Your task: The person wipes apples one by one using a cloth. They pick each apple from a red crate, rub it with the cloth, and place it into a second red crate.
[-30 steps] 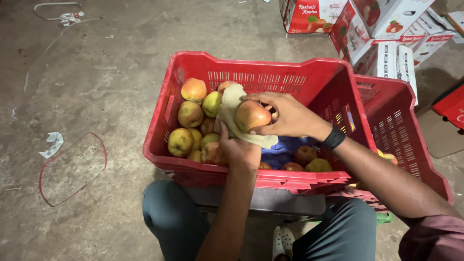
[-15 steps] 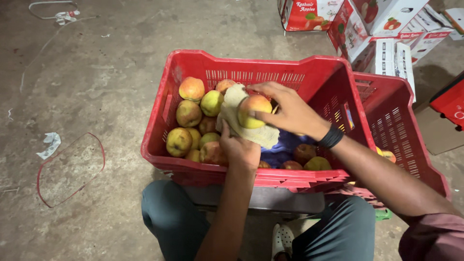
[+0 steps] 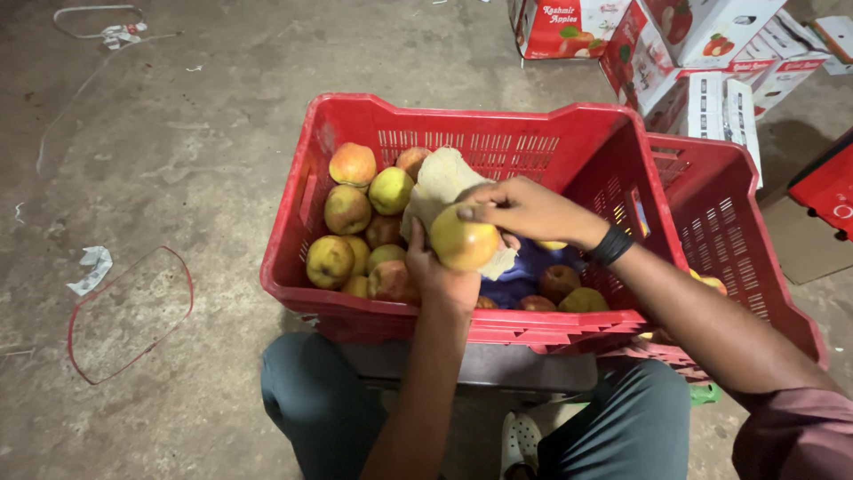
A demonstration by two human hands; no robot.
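— What is held, and how?
— A yellow-red apple [image 3: 463, 244] is gripped from above by the fingers of the right hand [image 3: 524, 209]; it is cupped from beneath by the left hand [image 3: 440, 277], together with a sheet of tan wrapping paper [image 3: 442, 183]. Both are held over the red crate [image 3: 569, 133].

— What has changed since half a second ago?
— The apple has been lowered from near the crate's middle toward its front edge, and its yellow side is now turned up.

— And around it?
— Loose apples [image 3: 348, 210] are piled at the crate's left; darker ones lie on blue lining [image 3: 533, 267]. A second red crate [image 3: 742, 222] is set just beside, with printed cartons [image 3: 702, 53] beyond.
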